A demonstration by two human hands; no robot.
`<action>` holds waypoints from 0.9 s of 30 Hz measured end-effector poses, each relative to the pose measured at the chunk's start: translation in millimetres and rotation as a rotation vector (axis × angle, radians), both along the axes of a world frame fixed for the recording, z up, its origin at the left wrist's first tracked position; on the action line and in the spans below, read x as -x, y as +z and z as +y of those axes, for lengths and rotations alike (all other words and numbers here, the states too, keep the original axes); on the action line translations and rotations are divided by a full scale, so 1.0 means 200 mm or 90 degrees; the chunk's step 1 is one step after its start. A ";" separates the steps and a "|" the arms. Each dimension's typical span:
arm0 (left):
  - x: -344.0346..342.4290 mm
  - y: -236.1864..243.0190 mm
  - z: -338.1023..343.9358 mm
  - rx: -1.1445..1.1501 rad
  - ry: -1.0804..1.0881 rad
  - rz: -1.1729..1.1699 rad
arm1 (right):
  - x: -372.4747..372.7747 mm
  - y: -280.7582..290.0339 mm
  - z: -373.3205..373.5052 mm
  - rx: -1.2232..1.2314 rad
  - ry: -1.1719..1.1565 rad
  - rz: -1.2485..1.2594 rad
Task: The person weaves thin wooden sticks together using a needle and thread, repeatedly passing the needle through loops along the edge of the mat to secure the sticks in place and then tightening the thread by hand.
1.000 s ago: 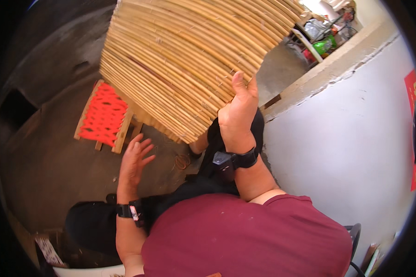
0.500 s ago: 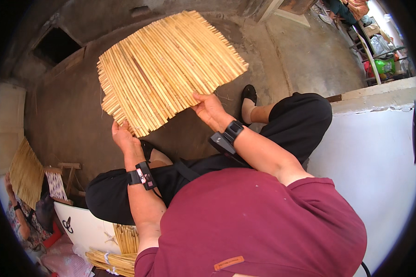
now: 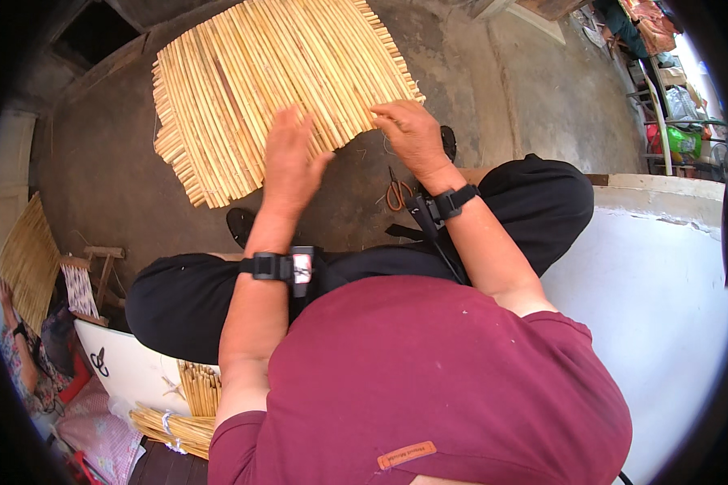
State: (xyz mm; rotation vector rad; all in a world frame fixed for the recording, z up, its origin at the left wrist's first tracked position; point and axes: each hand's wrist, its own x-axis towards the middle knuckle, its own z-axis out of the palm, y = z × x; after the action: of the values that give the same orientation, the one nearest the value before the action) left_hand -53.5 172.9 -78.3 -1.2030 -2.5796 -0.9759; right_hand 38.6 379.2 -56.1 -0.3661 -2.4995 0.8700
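A mat of pale reed sticks point(image 3: 243, 65), with a stepped, uneven left edge, lies out flat in front of me, above my shins. My left hand point(image 3: 291, 149) is over its near edge, fingers apart and slightly bent; whether it touches is unclear. My right hand point(image 3: 412, 133) grips the near right corner with thumb and fingers. Orange-handled scissors point(image 3: 398, 194) lie on the floor beneath that hand, between my crossed-over dark trouser legs and the mat. What is under the mat is hidden.
At lower left, another person's hand point(image 3: 8, 299) is by an upright mat point(image 3: 24, 259), near a small wooden stool point(image 3: 81, 287). A white board point(image 3: 129, 339) carries black scissors, beside reed bundles point(image 3: 178, 424). A white wall point(image 3: 647, 291) is at right; clutter point(image 3: 671, 121) lies upper right.
The mat has gone from raised and tilted to lower and flatter, farther forward. My left hand left its lower-left edge and moved right with fingers spread; my right hand shifted up along the edge.
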 end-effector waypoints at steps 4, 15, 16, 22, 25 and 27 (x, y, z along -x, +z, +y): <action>-0.03 0.01 0.13 0.161 -0.019 0.000 | 0.10 -0.08 -0.05 -0.133 0.116 0.027; 0.04 -0.09 0.22 0.337 0.019 0.051 | 0.24 -0.21 -0.08 -0.130 0.162 0.138; 0.05 -0.10 0.23 0.312 0.023 0.061 | 0.25 -0.23 -0.07 -0.130 0.161 0.134; 0.05 -0.12 0.22 0.267 0.030 0.042 | 0.31 -0.22 -0.07 -0.049 0.248 0.207; 0.07 -0.17 0.21 0.246 0.037 0.064 | 0.33 0.01 -0.08 -0.072 0.244 0.250; 0.07 -0.13 0.21 0.279 0.028 0.037 | 0.35 0.18 -0.11 -0.010 0.218 0.287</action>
State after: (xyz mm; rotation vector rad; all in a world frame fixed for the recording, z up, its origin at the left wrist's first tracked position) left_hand -66.9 214.3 -104.0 -1.2307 -2.8465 -0.3643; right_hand -31.1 357.9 -20.3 0.2513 -2.1685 0.9372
